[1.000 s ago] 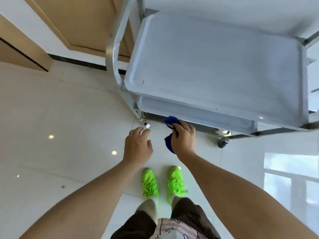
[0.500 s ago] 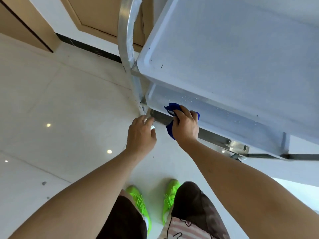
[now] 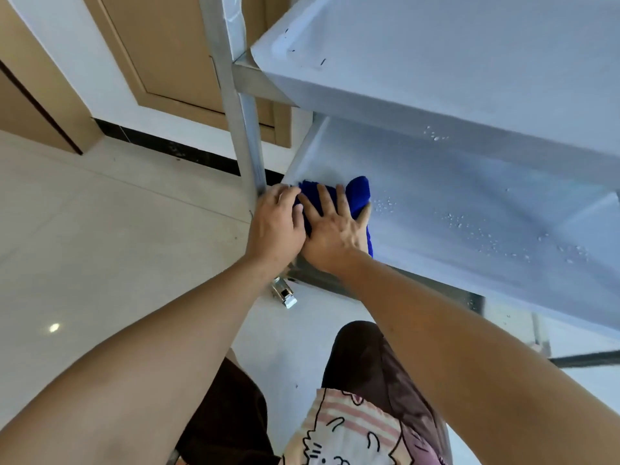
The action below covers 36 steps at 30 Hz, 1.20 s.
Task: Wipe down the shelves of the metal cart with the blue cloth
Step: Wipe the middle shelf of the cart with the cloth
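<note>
We judge the blue cloth (image 3: 349, 193) soft, light, prob. damp; best pressed flat under the palm. It lies on the lower shelf (image 3: 469, 203), near-left corner. Right hand (image 3: 332, 229): fingers spread straight on top, cloth beneath. Left hand (image 3: 276, 223) alongside, touching cloth edge; grip unclear

Bare forearms; dark brown shorts (image 3: 375, 360); pink-striped shirt (image 3: 349, 427), seemingly a cartoon-cat print.
</note>
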Tool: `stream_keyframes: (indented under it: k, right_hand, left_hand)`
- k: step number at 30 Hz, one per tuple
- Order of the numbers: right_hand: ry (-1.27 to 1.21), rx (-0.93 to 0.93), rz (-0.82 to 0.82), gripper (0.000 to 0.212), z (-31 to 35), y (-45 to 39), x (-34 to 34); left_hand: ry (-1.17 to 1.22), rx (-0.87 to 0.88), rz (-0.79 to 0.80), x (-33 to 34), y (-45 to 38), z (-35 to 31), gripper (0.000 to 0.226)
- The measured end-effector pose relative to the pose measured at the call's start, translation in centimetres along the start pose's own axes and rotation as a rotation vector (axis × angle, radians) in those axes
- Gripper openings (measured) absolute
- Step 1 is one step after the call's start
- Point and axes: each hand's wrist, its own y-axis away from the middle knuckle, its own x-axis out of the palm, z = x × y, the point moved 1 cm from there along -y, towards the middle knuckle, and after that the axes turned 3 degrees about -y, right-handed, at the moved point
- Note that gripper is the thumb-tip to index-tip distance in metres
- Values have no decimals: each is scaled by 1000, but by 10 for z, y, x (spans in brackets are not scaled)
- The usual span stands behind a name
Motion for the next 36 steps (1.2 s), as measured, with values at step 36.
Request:
stream_keyframes:
  k: [36]
  right_hand:
    - [27,301,-22,69,-69,-180,-5]
  left_hand:
    - [-293,31,57,55,-61,14,40]
